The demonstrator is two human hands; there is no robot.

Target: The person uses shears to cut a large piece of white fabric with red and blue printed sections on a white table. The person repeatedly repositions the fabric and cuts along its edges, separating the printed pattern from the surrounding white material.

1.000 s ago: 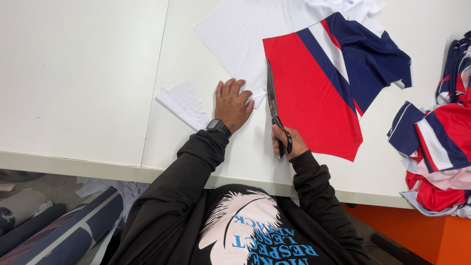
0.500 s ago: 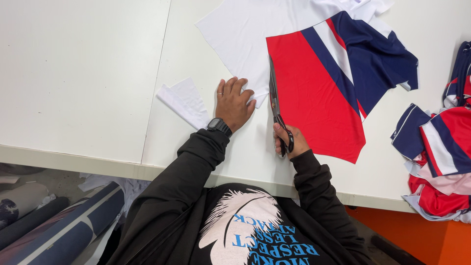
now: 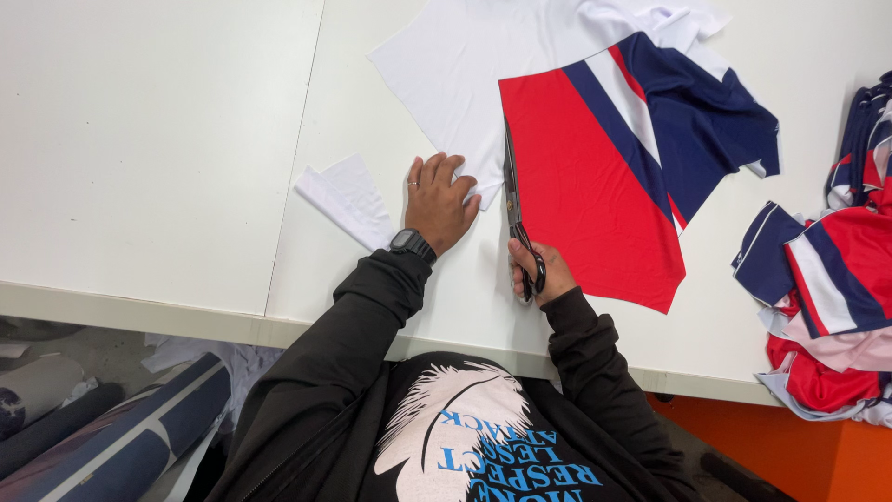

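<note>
A white table (image 3: 167, 139) fills the view, with rolls of material on the floor below its near edge. On it lies one printed fabric panel (image 3: 595, 177), white at the left and red, white and navy at the right. The right hand (image 3: 542, 271) is closed through the handles of one pair of scissors (image 3: 514, 204), whose blades lie along the line where white meets red. The left hand (image 3: 439, 200) rests flat, fingers slightly curled, pressing the white part down just beside the blades. Judging by where the tips sit, the cut runs only partway up that edge (the upper stretch looks uncut), so most of the trimming seems left. One white offcut (image 3: 346, 197) lies near the left wrist, and one pile of similar red, white and navy pieces (image 3: 832, 288) sits at the table's right end; its pieces overlap too much to count.
</note>
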